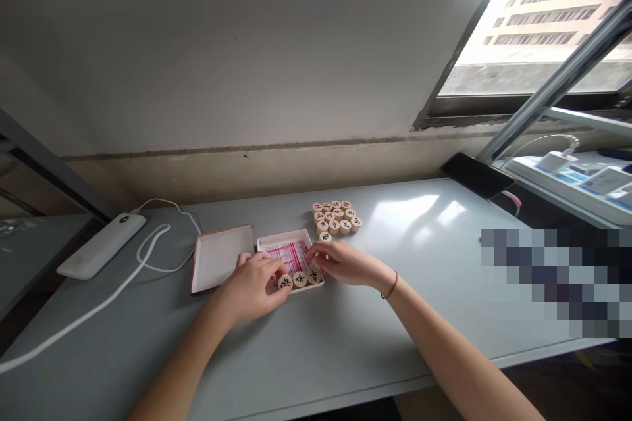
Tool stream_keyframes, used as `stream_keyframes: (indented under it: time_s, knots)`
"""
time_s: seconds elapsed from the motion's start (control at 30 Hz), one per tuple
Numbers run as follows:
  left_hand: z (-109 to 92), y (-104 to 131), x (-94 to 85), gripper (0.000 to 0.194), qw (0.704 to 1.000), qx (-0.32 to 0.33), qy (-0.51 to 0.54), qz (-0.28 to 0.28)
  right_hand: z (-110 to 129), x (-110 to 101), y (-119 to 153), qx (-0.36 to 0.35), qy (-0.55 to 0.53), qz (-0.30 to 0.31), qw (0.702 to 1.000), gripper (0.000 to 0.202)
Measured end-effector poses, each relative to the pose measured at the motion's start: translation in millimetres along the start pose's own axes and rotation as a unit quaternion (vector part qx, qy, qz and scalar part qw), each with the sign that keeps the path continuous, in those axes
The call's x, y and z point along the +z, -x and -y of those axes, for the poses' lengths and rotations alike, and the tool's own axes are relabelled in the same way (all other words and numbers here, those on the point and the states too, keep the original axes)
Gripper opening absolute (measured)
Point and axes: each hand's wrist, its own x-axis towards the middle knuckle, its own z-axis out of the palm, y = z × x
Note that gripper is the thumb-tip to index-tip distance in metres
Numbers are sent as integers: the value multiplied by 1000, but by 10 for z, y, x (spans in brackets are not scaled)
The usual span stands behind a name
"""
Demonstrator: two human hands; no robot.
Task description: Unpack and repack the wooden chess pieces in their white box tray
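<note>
A small white box lies on the desk, with a red-lined sheet inside. Three round wooden Chinese chess pieces with black characters form a row along its near side. My left hand reaches over the box's left side, thumb and fingers closed around the leftmost piece. At the right wall, my right hand has its fingers curled together just above the rightmost piece; what they hold, if anything, is hidden. One loose piece sits just beyond that hand.
Several more pieces, red and black, stand in rows behind the box. The box lid lies inner side up at left. Further left are a white power bank and a white cable. A dark tablet-like object lies far right.
</note>
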Motion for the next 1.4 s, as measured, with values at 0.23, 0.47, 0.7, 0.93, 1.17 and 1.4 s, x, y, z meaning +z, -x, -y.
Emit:
stream_keyframes:
  time_s: [0.23,0.47,0.7,0.93,1.17,1.4]
  knots:
    - [16,-41,3,10,990,7,77,-115,59,-51,71,-69,-51,-44,995,18]
    - [-95,-62,71,10,976,23,160,-145,169,-45,93,-108,-80,-47,990,19]
    - [6,-93,139,10,962,-3,169,-214,-210,-363,136,52,-35,-128,990,22]
    - [29,-114,170,20,955,-21,179,-235,-496,-358,53,160,62,-57,984,21]
    - [-45,-108,195,23,965,-11,169,-200,-314,-312,86,83,38,-85,992,34]
    - [-73,-107,302,23,966,47,168,-189,131,-137,108,-73,-117,20,990,31]
